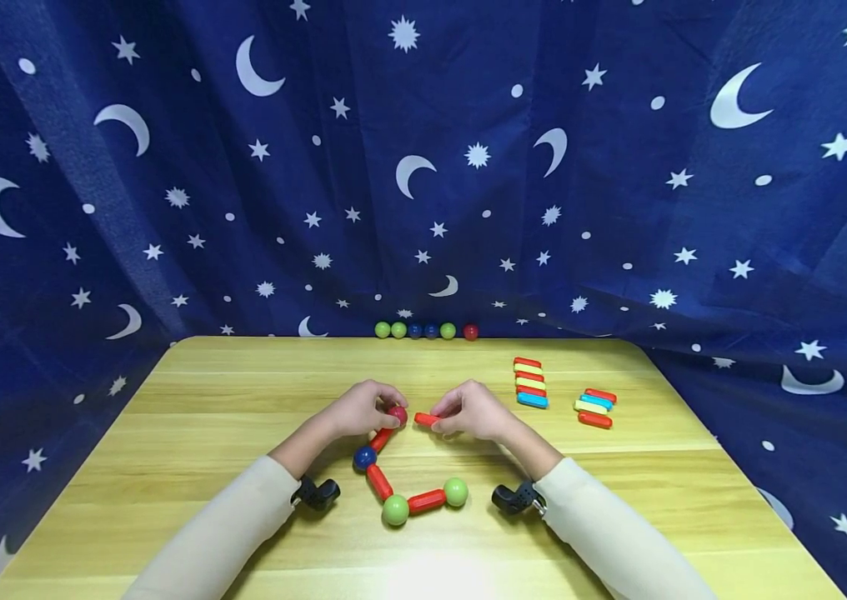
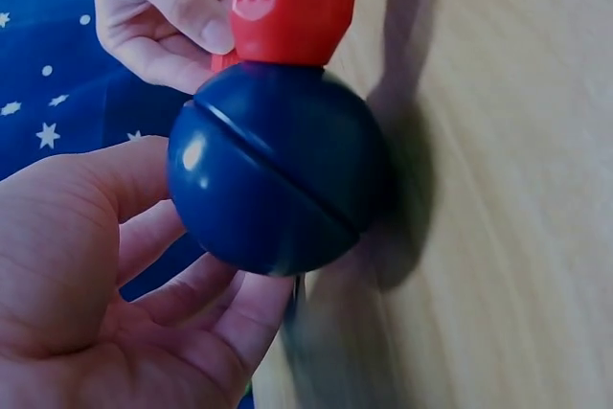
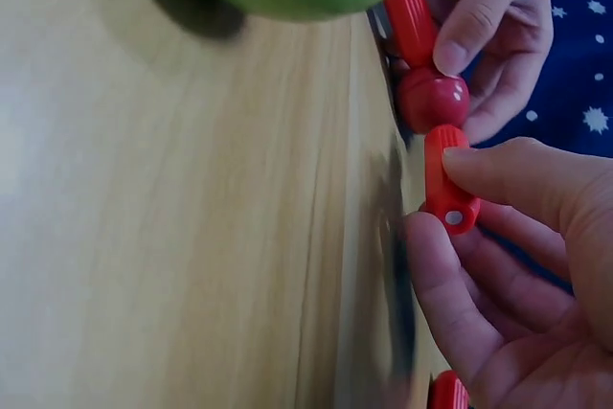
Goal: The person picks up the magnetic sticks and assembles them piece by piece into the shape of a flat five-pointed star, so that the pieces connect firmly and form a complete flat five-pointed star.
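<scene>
My left hand (image 1: 363, 408) pinches a red ball (image 1: 398, 414) between thumb and fingers. That ball sits at the upper end of a bent chain on the table: a red magnetic rod (image 1: 382, 439), a blue ball (image 1: 365, 457), another red rod, a green ball (image 1: 396, 510), a third red rod (image 1: 427, 501) and a second green ball (image 1: 457, 492). A loose red rod (image 3: 447, 179) is pinched by my right hand (image 1: 472, 408), one tip pointing at the red ball and close to it; a round metal end shows on the other tip. In the left wrist view the blue ball (image 2: 278, 170) covers part of the left fingers.
Along the back edge of the wooden table (image 1: 243, 375) is a row of green, blue and red balls (image 1: 415, 331). To the right lie two stacks of red, yellow and blue rods (image 1: 530, 383). A dark blue curtain (image 1: 423, 167) with moons and stars hangs behind.
</scene>
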The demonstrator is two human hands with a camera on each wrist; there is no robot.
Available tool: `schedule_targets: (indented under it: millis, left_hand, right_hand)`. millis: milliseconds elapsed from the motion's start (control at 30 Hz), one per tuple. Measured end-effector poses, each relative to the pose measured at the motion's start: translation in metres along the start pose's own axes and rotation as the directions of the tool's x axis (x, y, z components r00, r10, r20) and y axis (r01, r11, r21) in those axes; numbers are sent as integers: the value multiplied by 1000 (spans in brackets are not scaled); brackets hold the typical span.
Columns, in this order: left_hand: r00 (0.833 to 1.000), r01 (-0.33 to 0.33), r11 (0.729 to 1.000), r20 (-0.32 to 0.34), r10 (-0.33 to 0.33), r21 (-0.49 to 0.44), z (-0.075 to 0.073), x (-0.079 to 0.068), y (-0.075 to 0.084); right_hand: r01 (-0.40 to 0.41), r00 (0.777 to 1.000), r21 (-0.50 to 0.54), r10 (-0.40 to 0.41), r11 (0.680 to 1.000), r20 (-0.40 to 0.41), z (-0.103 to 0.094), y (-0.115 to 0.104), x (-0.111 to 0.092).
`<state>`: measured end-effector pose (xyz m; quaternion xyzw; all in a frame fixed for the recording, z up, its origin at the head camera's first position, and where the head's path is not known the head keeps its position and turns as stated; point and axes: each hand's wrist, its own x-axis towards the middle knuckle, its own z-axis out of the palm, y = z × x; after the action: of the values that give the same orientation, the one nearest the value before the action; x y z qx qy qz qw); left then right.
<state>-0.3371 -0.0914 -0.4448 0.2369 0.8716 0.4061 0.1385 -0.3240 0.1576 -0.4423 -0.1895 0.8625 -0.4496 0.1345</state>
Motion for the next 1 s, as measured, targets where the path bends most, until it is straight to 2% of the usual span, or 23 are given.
schedule_targets:
  millis: [133,300,400,500,633,767,867,933,1000]
  left_hand:
    - [1000,-6,1000,-2,6,5,0,1,-1]
    - [1000,-3,1000,-1,3,20,0,1,-2]
    - [1000,-15,998,12,14,58,1,3,-1]
    - [997,-73,989,48,68,127,2,7,2]
    - [985,-163,958,96,143,236,7,14,6]
    - [980,-193,926,115,164,325,11,21,6]
    - [976,-210,916,135,173,342,12,25,7]
    - [974,-214,916,147,173,338,12,26,8]
    - [971,-223,914,156,179,338,11,26,8]
  right_hand:
    - [17,1000,-19,-17,1000,13,4,-2,3]
    - [2,1000,-16,-1,1000,24,8,-3,6]
    - [-1,1000,-27,1,1000,22,8,-4,8]
    - [25,999,-44,-24,999,25,6,-4,9]
    - [59,998,-75,-59,995,7,-2,-3,12]
    - [76,995,-103,-82,992,-56,-14,4,21]
    - [58,987,-126,-75,990,-141,-26,9,30]
    - [37,974,-137,-66,990,-217,-35,13,37]
    - [20,951,-145,-63,989,-303,-44,17,45]
